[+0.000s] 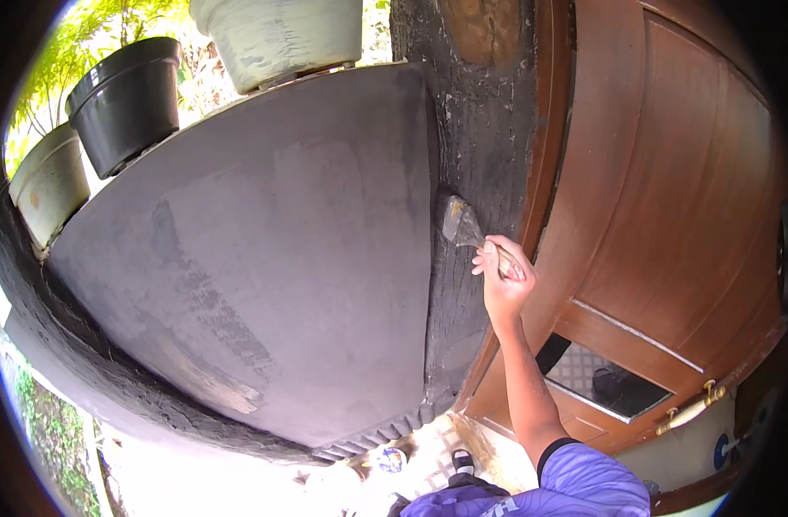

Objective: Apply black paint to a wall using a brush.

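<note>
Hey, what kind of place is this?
Probably the entrance or porch of a house: there's a brown wooden door with a brass-coloured handle, large pots lining a curved grey wall, and green foliage beyond.

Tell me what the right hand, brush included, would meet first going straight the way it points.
The right hand would likely bring its brush against the rough dark post; whether the bristles touch it now is unclear.

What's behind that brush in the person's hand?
Behind the brush in the right hand is the rough, dark column. The patch directly behind the brush is covered, so how it looks can't be seen.
</note>
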The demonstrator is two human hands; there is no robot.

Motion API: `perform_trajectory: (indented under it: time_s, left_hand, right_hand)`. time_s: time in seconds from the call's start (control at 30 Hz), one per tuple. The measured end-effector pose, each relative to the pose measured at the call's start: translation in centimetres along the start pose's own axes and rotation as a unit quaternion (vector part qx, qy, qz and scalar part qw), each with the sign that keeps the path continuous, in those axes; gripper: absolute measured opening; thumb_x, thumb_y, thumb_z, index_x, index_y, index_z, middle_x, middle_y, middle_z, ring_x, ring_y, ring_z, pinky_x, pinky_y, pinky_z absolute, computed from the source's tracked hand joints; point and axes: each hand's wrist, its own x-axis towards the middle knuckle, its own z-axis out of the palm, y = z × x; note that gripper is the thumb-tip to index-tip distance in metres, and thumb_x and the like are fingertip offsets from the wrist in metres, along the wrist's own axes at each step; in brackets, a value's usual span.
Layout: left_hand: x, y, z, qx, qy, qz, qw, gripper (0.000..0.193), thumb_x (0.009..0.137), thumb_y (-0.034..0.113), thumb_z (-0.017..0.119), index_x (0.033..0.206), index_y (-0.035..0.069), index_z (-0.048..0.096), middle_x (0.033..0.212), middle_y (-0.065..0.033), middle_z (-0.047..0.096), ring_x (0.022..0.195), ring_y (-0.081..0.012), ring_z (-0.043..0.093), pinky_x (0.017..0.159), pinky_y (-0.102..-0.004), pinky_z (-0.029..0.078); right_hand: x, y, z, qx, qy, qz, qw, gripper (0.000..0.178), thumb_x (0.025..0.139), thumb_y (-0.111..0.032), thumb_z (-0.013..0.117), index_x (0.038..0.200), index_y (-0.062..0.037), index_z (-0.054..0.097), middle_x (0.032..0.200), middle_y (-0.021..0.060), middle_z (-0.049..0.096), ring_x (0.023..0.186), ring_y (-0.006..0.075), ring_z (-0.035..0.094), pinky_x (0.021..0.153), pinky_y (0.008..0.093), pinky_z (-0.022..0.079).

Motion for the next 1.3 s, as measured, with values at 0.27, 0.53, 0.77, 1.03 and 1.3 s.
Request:
perform_trajectory:
  time_s: [0.27, 0.53, 0.77, 1.03, 1.3]
  left_hand:
    - [-2.4, -8.7, 1.1, -0.061, 0.046, -0.062, 0.995, 0.046, 0.092, 0.028, 0.044, 0.129, 0.001, 0.044, 0.129, -0.0119, 0.049, 0.103, -0.0292, 0.059, 0.078, -0.0381, 0.049]
    - [-3.7, -7.1, 3.3, -0.072, 0.064, -0.036, 0.995, 0.043, 0.092, 0.029, 0.044, 0.128, 0.004, 0.046, 0.127, -0.0088, 0.051, 0.102, -0.0280, 0.059, 0.075, -0.0380, 0.048]
    - [-10.3, 0.1, 7.4, 0.016, 0.133, -0.015, 0.991, 0.041, 0.092, 0.029, 0.043, 0.127, 0.008, 0.046, 0.128, -0.0076, 0.051, 0.103, -0.0267, 0.058, 0.077, -0.0394, 0.047]
    - [-8.8, -2.5, 7.9, 0.119, 0.070, 0.051, 0.989, 0.042, 0.092, 0.029, 0.043, 0.128, 0.007, 0.047, 0.129, -0.0075, 0.050, 0.104, -0.0275, 0.058, 0.075, -0.0387, 0.047]
    - [-3.4, -9.0, 4.7, -0.050, 0.048, -0.030, 0.997, 0.042, 0.092, 0.028, 0.042, 0.128, 0.006, 0.046, 0.129, -0.0087, 0.049, 0.106, -0.0287, 0.057, 0.077, -0.0400, 0.048]
  right_hand:
    - [0.9, 1.2, -0.8, -0.037, -0.093, 0.000, 0.995, 0.009, 0.081, 0.002, 0.064, 0.090, 0.0042, 0.062, 0.076, 0.0074, 0.064, 0.066, 0.0109, 0.063, 0.053, 0.0229, 0.051]
    - [3.8, -0.2, -0.9, -0.104, -0.154, -0.178, 0.966, 0.015, 0.075, 0.006, 0.068, 0.088, 0.0035, 0.064, 0.079, 0.0105, 0.065, 0.069, 0.0178, 0.065, 0.059, 0.0264, 0.052]
    - [4.3, -0.4, -1.5, -0.112, -0.195, -0.136, 0.965, 0.008, 0.078, 0.003, 0.066, 0.085, 0.0022, 0.062, 0.077, 0.0098, 0.064, 0.066, 0.0170, 0.063, 0.058, 0.0267, 0.050]
    - [4.8, 0.2, -1.7, -0.119, -0.221, -0.135, 0.958, 0.005, 0.079, 0.000, 0.065, 0.082, 0.0003, 0.061, 0.073, 0.0085, 0.061, 0.061, 0.0184, 0.062, 0.053, 0.0270, 0.049]
    - [4.1, 0.7, -1.2, -0.107, -0.189, -0.167, 0.962, 0.006, 0.079, -0.001, 0.065, 0.079, 0.0007, 0.059, 0.071, 0.0087, 0.060, 0.060, 0.0180, 0.062, 0.050, 0.0291, 0.048]
